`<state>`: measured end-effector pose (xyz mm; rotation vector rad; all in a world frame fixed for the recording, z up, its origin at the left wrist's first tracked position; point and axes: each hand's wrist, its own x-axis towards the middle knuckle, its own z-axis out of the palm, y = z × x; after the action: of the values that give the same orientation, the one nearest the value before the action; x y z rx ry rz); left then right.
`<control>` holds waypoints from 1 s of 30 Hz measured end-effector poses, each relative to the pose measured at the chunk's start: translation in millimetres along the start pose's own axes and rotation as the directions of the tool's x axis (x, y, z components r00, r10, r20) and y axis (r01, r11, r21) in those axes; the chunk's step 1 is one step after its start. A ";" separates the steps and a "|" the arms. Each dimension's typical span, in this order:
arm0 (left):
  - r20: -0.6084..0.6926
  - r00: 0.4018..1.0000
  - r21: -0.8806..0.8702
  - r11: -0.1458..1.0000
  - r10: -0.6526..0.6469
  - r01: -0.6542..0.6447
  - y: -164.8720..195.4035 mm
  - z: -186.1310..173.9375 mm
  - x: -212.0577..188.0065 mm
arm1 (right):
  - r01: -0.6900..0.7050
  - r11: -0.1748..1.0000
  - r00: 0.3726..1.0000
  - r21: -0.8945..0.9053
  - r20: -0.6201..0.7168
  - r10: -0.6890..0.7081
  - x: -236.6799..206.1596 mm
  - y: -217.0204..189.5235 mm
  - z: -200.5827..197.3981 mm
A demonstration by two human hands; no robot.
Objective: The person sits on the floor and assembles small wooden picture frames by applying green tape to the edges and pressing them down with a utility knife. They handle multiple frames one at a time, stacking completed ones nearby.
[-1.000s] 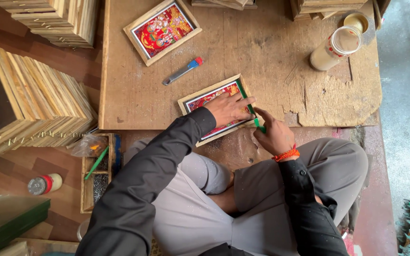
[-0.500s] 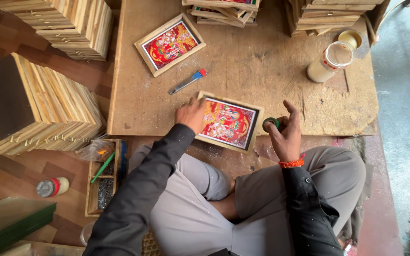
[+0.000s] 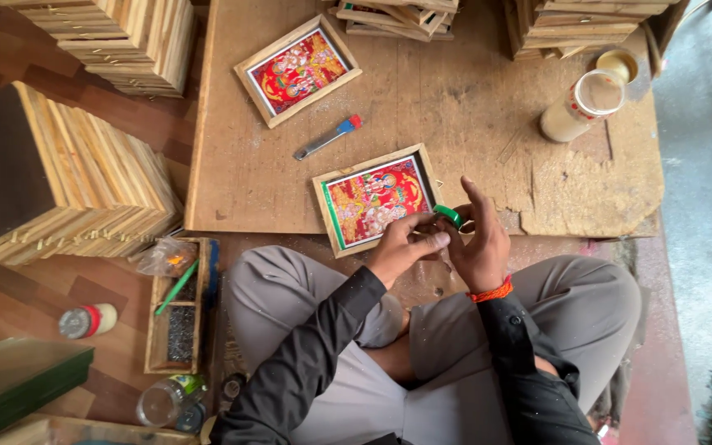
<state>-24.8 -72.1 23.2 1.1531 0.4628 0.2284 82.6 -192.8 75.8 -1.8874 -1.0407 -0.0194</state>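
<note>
A wooden frame with a red picture point(image 3: 375, 198) lies on the low wooden board point(image 3: 455, 107) in front of me. My left hand point(image 3: 405, 244) and my right hand point(image 3: 478, 239) meet just below its right corner. Between them they hold a small green roll of tape point(image 3: 448, 215), pinched by the fingertips of both hands. An orange band circles my right wrist. A second framed red picture point(image 3: 298, 70) lies further up the board, and a knife with a red and blue handle point(image 3: 328, 137) rests between the two frames.
Stacks of wooden frames point(image 3: 67, 177) stand at the left and along the far edge point(image 3: 595, 21). A jar of pale glue point(image 3: 577, 107) sits at the far right. A small wooden box with a green pen point(image 3: 179, 305) and a bottle point(image 3: 86, 320) lie on the floor at the left.
My left hand left the frame and joined the right hand at the green tape roll. The frame now lies free on the board, and the view has shifted nearer.
</note>
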 end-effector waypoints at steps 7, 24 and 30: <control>-0.130 0.986 -0.113 0.990 -0.101 0.086 -14.2 -21.5 40.4 | 0.121 0.959 0.993 -0.255 0.014 -0.121 3.9 -8.4 -3.2; -0.061 0.664 0.923 0.295 0.745 -0.247 2.3 -54.8 118.8 | -0.045 0.859 0.916 -0.510 0.321 0.239 -8.6 4.5 5.1; -0.051 0.652 0.928 0.278 0.757 -0.249 2.8 -55.9 116.2 | -0.024 0.822 0.900 -0.570 0.346 0.266 -9.6 -0.1 12.2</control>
<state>52.1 22.2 -19.6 2.3338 0.6615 1.0245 71.6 -190.0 65.1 -2.5848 -1.2589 0.2001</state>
